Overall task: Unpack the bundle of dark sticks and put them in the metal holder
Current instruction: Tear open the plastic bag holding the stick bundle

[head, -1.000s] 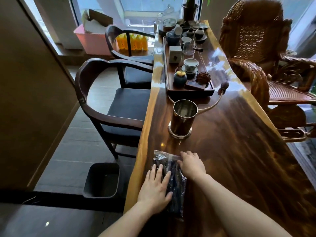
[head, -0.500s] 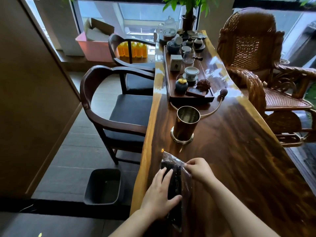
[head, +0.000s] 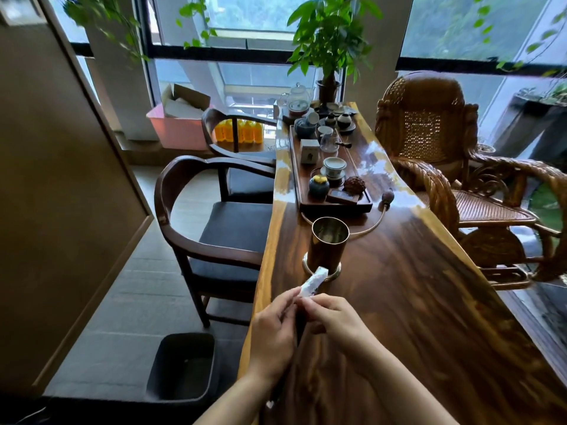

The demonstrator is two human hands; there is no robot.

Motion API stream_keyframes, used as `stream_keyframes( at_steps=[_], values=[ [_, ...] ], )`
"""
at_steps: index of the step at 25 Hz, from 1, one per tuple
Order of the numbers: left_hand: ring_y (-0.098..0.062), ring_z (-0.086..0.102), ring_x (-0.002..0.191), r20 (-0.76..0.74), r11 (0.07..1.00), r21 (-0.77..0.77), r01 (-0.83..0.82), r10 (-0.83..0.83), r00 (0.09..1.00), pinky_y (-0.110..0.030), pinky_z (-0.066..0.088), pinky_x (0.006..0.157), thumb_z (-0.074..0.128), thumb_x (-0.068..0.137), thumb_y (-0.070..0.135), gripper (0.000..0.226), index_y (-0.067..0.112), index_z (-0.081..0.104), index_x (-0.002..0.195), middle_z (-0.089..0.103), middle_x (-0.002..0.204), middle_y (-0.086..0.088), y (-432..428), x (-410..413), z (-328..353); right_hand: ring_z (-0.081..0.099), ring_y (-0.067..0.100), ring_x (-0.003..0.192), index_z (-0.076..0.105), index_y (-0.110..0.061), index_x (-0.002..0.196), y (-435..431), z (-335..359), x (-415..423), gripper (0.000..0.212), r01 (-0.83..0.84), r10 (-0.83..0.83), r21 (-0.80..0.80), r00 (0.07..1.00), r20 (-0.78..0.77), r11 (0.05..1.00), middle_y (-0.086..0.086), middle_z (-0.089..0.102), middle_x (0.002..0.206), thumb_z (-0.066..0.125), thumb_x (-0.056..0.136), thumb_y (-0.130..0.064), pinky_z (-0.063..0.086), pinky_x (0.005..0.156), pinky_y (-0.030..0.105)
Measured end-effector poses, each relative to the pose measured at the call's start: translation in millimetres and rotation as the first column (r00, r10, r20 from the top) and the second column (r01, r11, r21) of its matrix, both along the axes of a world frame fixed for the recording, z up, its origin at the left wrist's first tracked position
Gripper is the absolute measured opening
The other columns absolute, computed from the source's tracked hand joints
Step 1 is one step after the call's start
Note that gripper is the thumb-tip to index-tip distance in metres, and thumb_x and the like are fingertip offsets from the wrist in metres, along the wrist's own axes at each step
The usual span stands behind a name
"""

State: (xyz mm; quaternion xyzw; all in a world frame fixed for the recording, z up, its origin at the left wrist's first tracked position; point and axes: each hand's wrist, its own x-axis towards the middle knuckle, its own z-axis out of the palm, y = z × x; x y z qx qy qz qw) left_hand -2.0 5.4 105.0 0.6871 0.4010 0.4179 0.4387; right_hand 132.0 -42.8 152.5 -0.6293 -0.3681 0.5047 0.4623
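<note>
The bundle of dark sticks (head: 300,325) in its clear plastic bag is lifted off the wooden table (head: 414,302), standing on edge between my hands. My left hand (head: 271,332) holds the bag from the left and my right hand (head: 333,320) pinches it from the right. The bag's shiny top end (head: 313,282) sticks up above my fingers. Most of the sticks are hidden behind my hands. The metal holder (head: 328,248), an open brass-coloured cup on a ringed base, stands upright just beyond the bag.
A dark tea tray (head: 334,205) with cups, jars and a teapot lies behind the holder. A thin curved tool (head: 372,223) rests beside it. Two dark chairs (head: 196,228) stand at the left, a wicker chair (head: 429,142) at the right. A black bin (head: 184,366) sits on the floor.
The bag lay flat on the table under both hands; now both hands have lifted it and turned it on edge, gripping its upper end. The camera has tilted up.
</note>
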Motion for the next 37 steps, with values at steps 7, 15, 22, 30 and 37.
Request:
stream_keyframes(
  at_steps=[7, 15, 22, 30, 37],
  values=[
    [-0.009, 0.073, 0.094, 0.039, 0.992, 0.079, 0.103, -0.106, 0.994, -0.028, 0.059, 0.082, 0.066, 0.092, 0.024, 0.019, 0.037, 0.074, 0.104, 0.077, 0.098, 0.014, 22.4, -18.6, 54.3, 0.049, 0.016, 0.124, 0.066, -0.03, 0.132, -10.8, 53.6, 36.8, 0.041, -0.233, -0.214, 0.313, 0.37, 0.904, 0.921, -0.011, 0.066, 0.13, 0.072, 0.091, -0.032, 0.043, 0.103, 0.033],
    [-0.021, 0.076, 0.087, 0.147, 0.971, -0.033, 0.238, -0.231, 0.962, -0.033, 0.062, 0.076, 0.074, 0.086, 0.029, 0.036, 0.029, 0.066, 0.121, 0.079, 0.094, -0.006, 33.6, -40.6, 108.0, 0.07, 0.014, 0.074, 0.077, -0.015, 0.083, -7.8, 84.5, 26.3, 0.004, -0.192, -0.262, 0.485, 0.647, 0.716, 0.853, -0.007, 0.075, 0.076, 0.076, 0.086, -0.013, 0.056, 0.071, 0.039],
    [-0.005, 0.073, 0.083, 0.028, 0.98, 0.073, 0.186, -0.189, 0.982, -0.014, 0.053, 0.073, 0.068, 0.092, 0.017, 0.02, 0.035, 0.079, 0.09, 0.079, 0.086, 0.011, 31.0, -33.9, 118.5, 0.065, 0.006, 0.09, 0.07, -0.023, 0.116, -10.6, 101.2, 18.0, 0.027, -0.344, -0.278, 0.493, 0.515, 0.811, 0.799, -0.009, 0.067, 0.11, 0.069, 0.092, -0.01, 0.055, 0.077, 0.024],
    [-0.008, 0.073, 0.091, -0.07, 0.941, 0.114, 0.319, -0.313, 0.947, -0.027, 0.056, 0.084, 0.064, 0.095, 0.019, 0.017, 0.025, 0.078, 0.101, 0.079, 0.094, 0.01, 26.6, -26.4, 124.4, 0.068, 0.011, 0.085, 0.072, -0.023, 0.107, -6.0, 106.3, 11.6, 0.036, -0.354, -0.167, 0.374, 0.495, 0.853, 0.857, -0.01, 0.07, 0.1, 0.064, 0.088, -0.052, 0.054, 0.074, 0.03],
    [-0.005, 0.07, 0.077, -0.196, 0.929, 0.166, 0.33, -0.297, 0.935, -0.015, 0.051, 0.071, 0.067, 0.093, 0.02, 0.014, 0.029, 0.076, 0.086, 0.074, 0.078, 0.015, 32.4, -29.2, 137.9, 0.061, 0.018, 0.049, 0.072, -0.013, 0.086, -3.5, 112.1, 29.1, 0.019, -0.013, -0.165, 0.419, 0.907, 0.386, 0.908, 0.012, 0.068, 0.061, 0.065, 0.096, -0.029, 0.053, 0.055, 0.044]
  ],
)
